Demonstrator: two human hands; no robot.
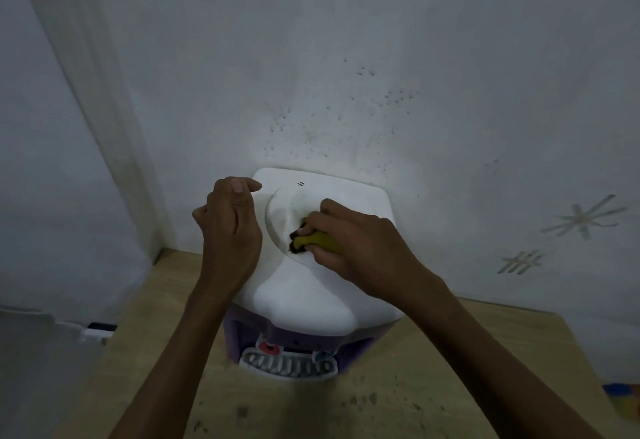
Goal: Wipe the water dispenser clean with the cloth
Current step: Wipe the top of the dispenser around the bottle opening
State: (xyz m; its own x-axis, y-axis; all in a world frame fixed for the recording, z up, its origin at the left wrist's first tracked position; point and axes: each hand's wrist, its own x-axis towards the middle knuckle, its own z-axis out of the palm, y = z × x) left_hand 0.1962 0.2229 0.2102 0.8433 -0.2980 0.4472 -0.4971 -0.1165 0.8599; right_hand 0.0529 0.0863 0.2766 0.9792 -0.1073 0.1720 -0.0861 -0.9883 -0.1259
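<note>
Our right hand (353,241) clamps a bunched yellow cloth (317,239) against the white top of the water dispenser (311,296) on the wooden table (433,386); our left hand (230,230) rests loosely curled, empty, at its left edge

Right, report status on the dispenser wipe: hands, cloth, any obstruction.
Right hand shut on cloth, pressed on dispenser top recess. Left hand loosely curled at top's left edge, holding nothing. Nothing in the way.

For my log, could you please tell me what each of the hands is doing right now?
Left hand: loosely curled, holding nothing, beside the dispenser top.
Right hand: closed on the cloth.
</note>
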